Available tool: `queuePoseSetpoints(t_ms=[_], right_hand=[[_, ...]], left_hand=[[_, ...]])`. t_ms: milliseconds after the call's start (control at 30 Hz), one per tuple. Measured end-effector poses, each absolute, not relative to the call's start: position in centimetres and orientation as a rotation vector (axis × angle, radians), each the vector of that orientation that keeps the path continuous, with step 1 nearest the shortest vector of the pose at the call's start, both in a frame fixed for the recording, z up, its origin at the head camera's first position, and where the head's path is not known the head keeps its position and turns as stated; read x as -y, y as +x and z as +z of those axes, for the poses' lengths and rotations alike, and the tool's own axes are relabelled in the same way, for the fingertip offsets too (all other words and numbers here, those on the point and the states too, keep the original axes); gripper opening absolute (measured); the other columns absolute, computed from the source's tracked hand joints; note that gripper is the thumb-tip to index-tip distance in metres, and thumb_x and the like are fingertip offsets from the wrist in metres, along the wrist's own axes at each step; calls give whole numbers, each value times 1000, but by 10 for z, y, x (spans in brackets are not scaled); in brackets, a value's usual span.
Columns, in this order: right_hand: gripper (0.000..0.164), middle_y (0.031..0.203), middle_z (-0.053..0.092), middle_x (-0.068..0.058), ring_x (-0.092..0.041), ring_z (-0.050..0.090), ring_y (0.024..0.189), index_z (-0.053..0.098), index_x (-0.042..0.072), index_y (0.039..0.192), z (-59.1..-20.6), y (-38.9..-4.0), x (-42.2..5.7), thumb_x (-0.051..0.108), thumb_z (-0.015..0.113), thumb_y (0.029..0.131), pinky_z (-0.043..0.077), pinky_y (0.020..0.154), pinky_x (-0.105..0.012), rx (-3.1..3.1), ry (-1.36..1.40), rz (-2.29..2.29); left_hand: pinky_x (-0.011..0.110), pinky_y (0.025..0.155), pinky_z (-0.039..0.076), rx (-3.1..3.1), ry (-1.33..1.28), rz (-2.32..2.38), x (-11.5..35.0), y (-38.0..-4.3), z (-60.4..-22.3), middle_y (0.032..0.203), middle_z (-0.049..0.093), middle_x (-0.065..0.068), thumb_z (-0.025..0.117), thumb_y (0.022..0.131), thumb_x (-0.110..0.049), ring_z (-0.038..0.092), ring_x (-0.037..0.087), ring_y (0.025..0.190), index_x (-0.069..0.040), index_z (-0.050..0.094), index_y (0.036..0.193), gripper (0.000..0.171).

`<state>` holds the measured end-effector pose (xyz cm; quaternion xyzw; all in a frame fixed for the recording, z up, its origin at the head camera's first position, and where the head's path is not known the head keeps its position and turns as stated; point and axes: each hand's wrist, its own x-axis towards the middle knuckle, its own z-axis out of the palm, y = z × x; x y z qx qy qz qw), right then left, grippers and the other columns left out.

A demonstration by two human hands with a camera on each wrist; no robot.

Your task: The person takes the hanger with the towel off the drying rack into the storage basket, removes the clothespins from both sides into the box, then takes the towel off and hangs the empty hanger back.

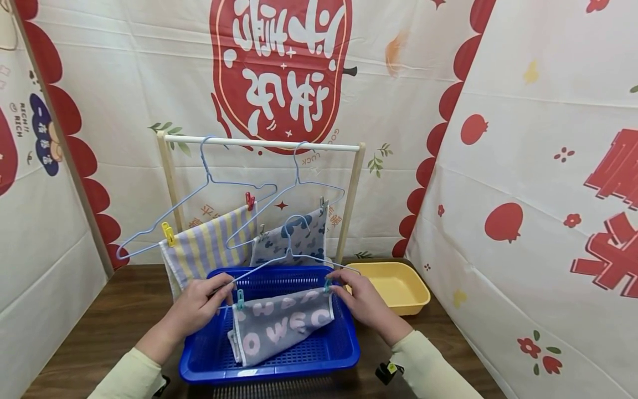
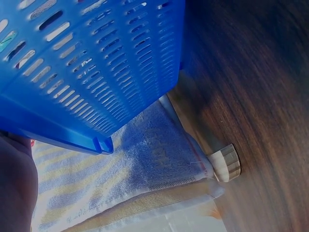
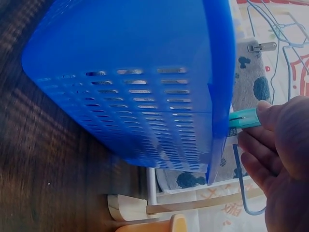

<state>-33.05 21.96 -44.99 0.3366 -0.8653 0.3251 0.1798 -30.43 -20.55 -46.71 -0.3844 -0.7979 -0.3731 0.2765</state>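
A blue wire hanger (image 1: pixel 267 264) is held over the blue plastic basket (image 1: pixel 349 350). From its lower bar hangs a grey towel (image 1: pixel 286 327) with pink letters, its lower part inside the basket. At the towel's left corner sits a teal clothespin (image 1: pixel 241 300). My left hand (image 1: pixel 199 302) grips the hanger's left end. At the other corner my right hand (image 1: pixel 363 298) pinches a second teal clothespin (image 3: pixel 245 119) between thumb and fingers. The left wrist view shows mostly the basket's slotted side (image 2: pixel 106 63); the left fingers are out of sight there.
Behind the basket stands a rack with a white bar (image 1: pixel 249 142). Two blue hangers on it carry a striped towel (image 1: pixel 211 244) and a grey patterned towel (image 1: pixel 294 241), both clipped. A yellow tray (image 1: pixel 394 282) lies on the wooden table (image 1: pixel 124 310) to the right.
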Motion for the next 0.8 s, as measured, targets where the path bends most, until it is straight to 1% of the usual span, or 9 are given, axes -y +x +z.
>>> queuePoseSetpoints(t_ms=[167,267,400,467,500,633,800], right_hand=[[15,111,77,4,-14,69,101,76,12,120,-451,-330,-220,7,76,105,59,88,-42,2423,952,934],[14,111,78,5,-14,71,104,78,14,115,-451,-331,-219,5,76,105,60,89,-42,2419,949,955],[14,111,79,7,-13,73,107,81,14,109,-452,-331,-219,2,77,103,62,92,-41,2407,943,989],[13,109,80,8,-13,74,106,81,13,108,-452,-331,-218,1,77,102,62,91,-40,2398,942,999],[14,109,80,8,-13,74,106,82,13,107,-453,-331,-218,1,77,102,62,92,-40,2396,941,1004],[14,109,80,7,-13,75,106,82,13,107,-453,-330,-218,1,77,102,63,93,-42,2390,946,1009],[13,109,80,8,-13,76,106,83,13,107,-451,-329,-217,2,78,102,63,95,-43,2383,927,1024]], left_hand=[[16,53,46,2161,-1028,-1028,205,-303,-467,79,71,-8,64,106,7,54,-6,59,-26,70,109,33],[16,53,46,2167,-1024,-1029,205,-302,-466,79,71,-9,64,106,6,54,-5,59,-26,70,109,33],[16,54,47,2173,-1018,-1027,206,-303,-467,79,71,-9,64,107,5,54,-4,59,-22,71,108,28],[16,54,46,2172,-1019,-1025,206,-303,-467,79,71,-9,64,107,5,54,-4,59,-18,72,108,24],[16,54,46,2173,-1020,-1029,205,-303,-466,79,71,-9,64,107,5,54,-5,59,-16,73,107,23],[16,54,46,2167,-1028,-1028,205,-303,-467,79,71,-10,64,107,4,54,-4,59,-15,73,107,21],[16,55,46,2151,-1041,-1020,205,-304,-467,79,70,-11,64,108,4,54,-4,60,-18,73,108,23]])
